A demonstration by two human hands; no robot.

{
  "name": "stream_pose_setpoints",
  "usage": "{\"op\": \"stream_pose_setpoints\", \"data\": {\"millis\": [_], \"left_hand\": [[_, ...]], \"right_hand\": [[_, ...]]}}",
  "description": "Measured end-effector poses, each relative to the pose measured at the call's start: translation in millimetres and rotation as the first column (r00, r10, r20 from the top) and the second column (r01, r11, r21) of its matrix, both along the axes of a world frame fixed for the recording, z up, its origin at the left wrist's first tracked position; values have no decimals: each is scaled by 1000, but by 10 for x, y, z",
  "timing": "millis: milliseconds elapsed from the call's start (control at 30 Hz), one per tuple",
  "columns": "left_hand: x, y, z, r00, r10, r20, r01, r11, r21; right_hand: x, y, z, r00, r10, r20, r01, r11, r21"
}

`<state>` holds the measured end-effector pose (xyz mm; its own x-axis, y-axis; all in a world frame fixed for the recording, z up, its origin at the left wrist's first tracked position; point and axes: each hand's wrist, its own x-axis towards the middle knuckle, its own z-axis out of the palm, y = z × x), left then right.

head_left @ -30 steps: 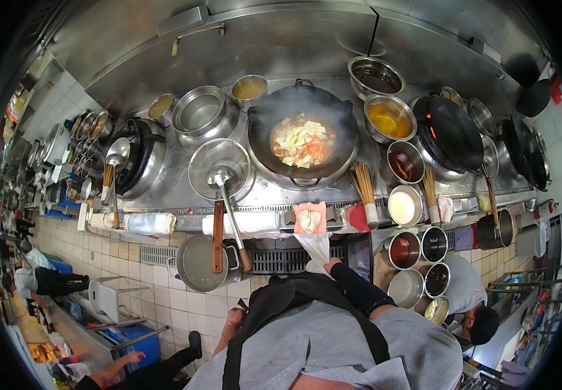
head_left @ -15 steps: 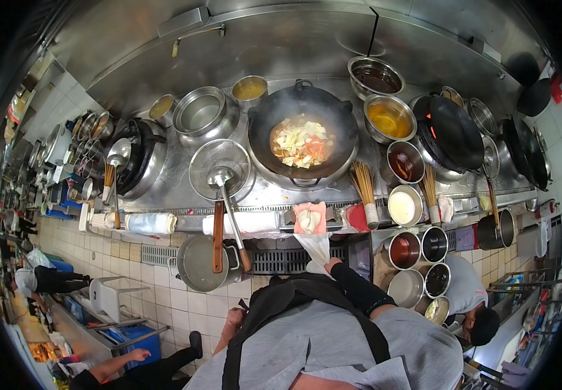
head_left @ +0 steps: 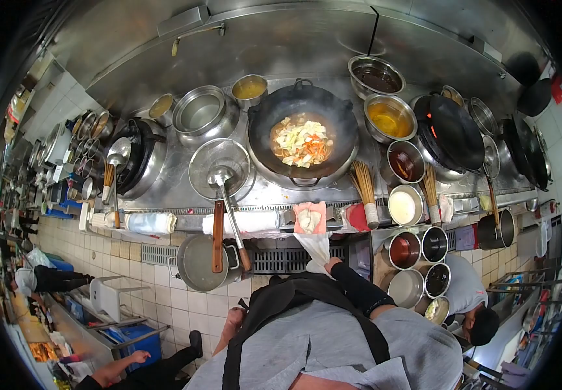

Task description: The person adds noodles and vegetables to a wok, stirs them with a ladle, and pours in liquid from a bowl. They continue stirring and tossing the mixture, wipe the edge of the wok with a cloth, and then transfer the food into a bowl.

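Note:
My right hand is closed on the lower end of a white cloth, which hangs from the stove's front edge. My left hand is low beside my body, close to a black apron strap; its fingers are mostly hidden. In front of me a black wok holds chopped cabbage, carrot strips and liquid, with light steam above. To its left, a ladle and a wire strainer rest with their handles over the front edge. A bamboo brush leans at the wok's right.
Bowls of yellow oil and dark liquid stand right of the wok, with sauce pots nearer me. A large pot sits below the left front edge. One person bends at right; another's hand shows at lower left.
Steam over the wok has thinned, so the vegetables show more clearly. The other person's hand at lower left has shifted slightly. My own hands look unmoved.

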<state>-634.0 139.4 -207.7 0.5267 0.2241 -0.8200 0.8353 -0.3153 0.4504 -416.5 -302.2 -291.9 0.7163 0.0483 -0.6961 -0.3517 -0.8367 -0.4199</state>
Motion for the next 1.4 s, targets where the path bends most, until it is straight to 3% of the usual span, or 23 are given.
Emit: {"op": "stream_pose_setpoints", "data": {"millis": [67, 167, 267, 367, 467, 567, 1167, 1400], "left_hand": [[63, -120, 181, 988, 144, 58, -144, 990, -1], [24, -56, 48, 996, 43, 78, -42, 999, -19], [58, -135, 201, 982, 171, 78, -169, 985, -32], [-14, -9, -21, 976, -149, 158, 143, 989, 48], [117, -183, 326, 993, 118, 25, -119, 993, 25], [158, -224, 424, 987, 160, 13, -160, 987, 6], [172, -239, 488, 985, 174, 8, -174, 985, -4], [67, -134, 179, 994, 102, 27, -102, 994, 23]], "right_hand": [[-6, -7, -12, 1000, 3, 14, -3, 1000, 2], [-18, -13, -77, 999, 9, 41, -10, 1000, 4], [-20, -7, -83, 999, 1, 42, -1, 1000, 2], [-12, 4, -17, 999, 6, 37, -6, 1000, -5], [-16, 2, -36, 999, 9, 42, -9, 1000, -3], [-23, -6, -123, 999, 10, 45, -9, 1000, -3], [-16, 4, -58, 1000, 11, 19, -11, 1000, -4], [-14, 22, 77, 1000, -1, 8, 1, 1000, -15]]}}
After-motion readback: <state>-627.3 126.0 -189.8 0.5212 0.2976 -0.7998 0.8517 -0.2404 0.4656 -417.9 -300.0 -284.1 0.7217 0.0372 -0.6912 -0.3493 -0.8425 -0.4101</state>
